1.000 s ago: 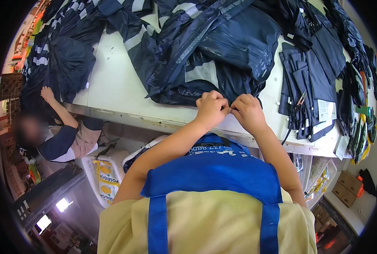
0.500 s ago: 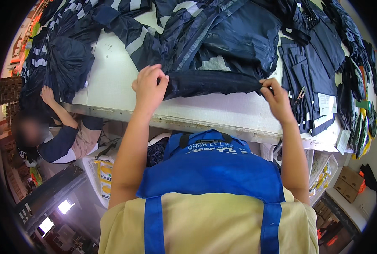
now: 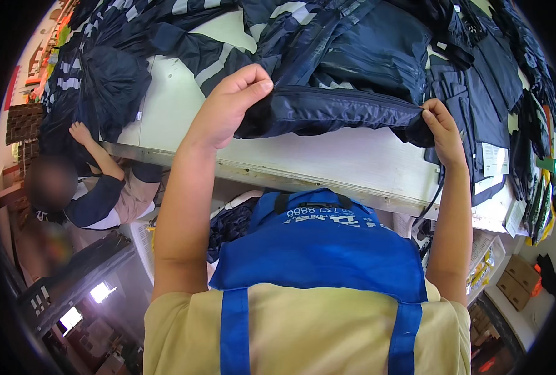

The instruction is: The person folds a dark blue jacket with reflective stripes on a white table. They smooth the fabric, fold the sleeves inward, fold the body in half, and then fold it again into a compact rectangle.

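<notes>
A dark navy jacket (image 3: 365,59) lies on the white table, with light grey stripes on its parts. My left hand (image 3: 231,103) pinches one end of the jacket's long lower edge (image 3: 347,111), thumb pressed against the fingers. At the opposite end my right hand (image 3: 443,128) grips the same edge between thumb and fingers. Between the two hands the edge is stretched out, raised off the tabletop, its shiny folded fabric facing me. A thin dark cord hangs below my right hand over the table's front edge.
The white table (image 3: 172,100) has a metal front edge. Navy garments (image 3: 112,87) are heaped at left, where another person's hand (image 3: 81,132) rests. Flat dark fabric pieces (image 3: 487,100) and a paper sheet (image 3: 495,160) lie at right. Cardboard boxes (image 3: 517,281) stand lower right.
Both hands have lifted the jacket's edge off the table, the left rising more. The edge has turned to show more of its shiny face. The view has shifted slightly.
</notes>
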A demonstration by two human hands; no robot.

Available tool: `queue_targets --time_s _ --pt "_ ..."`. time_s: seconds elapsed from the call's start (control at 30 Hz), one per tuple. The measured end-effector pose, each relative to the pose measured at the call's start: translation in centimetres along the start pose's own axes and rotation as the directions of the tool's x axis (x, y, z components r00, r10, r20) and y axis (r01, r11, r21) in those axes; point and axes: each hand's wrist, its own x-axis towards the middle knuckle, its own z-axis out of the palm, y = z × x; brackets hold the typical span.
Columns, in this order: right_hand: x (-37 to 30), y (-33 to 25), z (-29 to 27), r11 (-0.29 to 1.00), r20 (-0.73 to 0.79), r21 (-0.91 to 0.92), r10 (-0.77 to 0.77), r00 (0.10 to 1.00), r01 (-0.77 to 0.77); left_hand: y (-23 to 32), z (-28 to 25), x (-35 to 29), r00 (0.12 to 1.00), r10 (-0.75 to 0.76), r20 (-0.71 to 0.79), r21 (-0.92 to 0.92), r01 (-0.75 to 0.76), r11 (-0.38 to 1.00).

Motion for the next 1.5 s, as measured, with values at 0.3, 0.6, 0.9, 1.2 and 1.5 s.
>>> queue_targets --time_s 0.3,0.6,0.9,1.2,1.5 --pt "-3.3 -0.9 -2.0 0.948 0.449 -0.311 0.213 0.868 -0.071 -2.7 -0.6 -2.6 0.869 -0.200 0.453 0.508 -0.067 0.859" --pt "-1.9 8.3 -0.8 0.765 -0.442 -0.425 0.291 0.848 -0.484 -8.4 6.2 0.5 0.955 -0.182 0.235 0.496 0.043 0.867" --pt "-4.9 1.8 3.6 0.787 -0.198 0.615 0.213 0.957 -0.048 -8.0 14.2 17.8 0.891 0.443 0.094 0.401 -0.442 0.802" --pt "-7.6 -2.4 6.5 0.969 -0.106 0.204 0.160 0.981 -0.137 -3.4 15.6 6.3 0.986 -0.127 0.104 -0.031 0.131 0.991" --pt "-7.8 -4.8 7.4 0.753 -0.098 -0.647 -0.242 0.965 0.123 -3.5 11.5 4.9 0.941 -0.261 0.217 -0.757 0.331 0.563"
